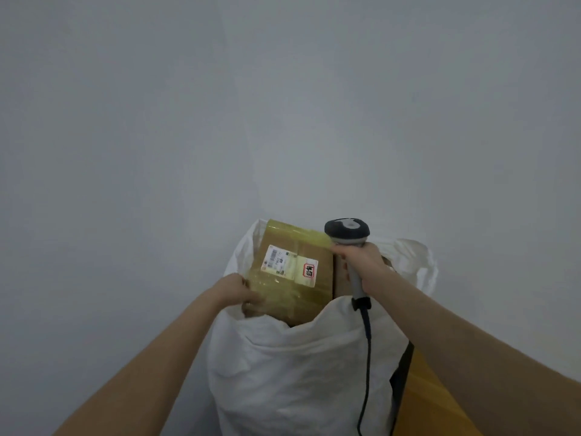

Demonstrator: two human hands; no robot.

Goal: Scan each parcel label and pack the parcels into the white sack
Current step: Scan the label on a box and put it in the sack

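Head camera is showing a taped cardboard parcel (292, 278) sitting half inside the open mouth of the white sack (298, 372), its shipping label (278, 259) facing the camera. The left hand (240, 291) is gripping the parcel's near-left corner with curled fingers. The right hand (361, 262) is wrapping fully round a barcode scanner (347, 231) handle, just beside the parcel's right edge, its cable (366, 357) hanging over the sack.

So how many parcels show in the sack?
1 certain: taped brown cardboard parcel sticking from the white woven sack. Cardboard right of it may be a second; others may lie hidden.
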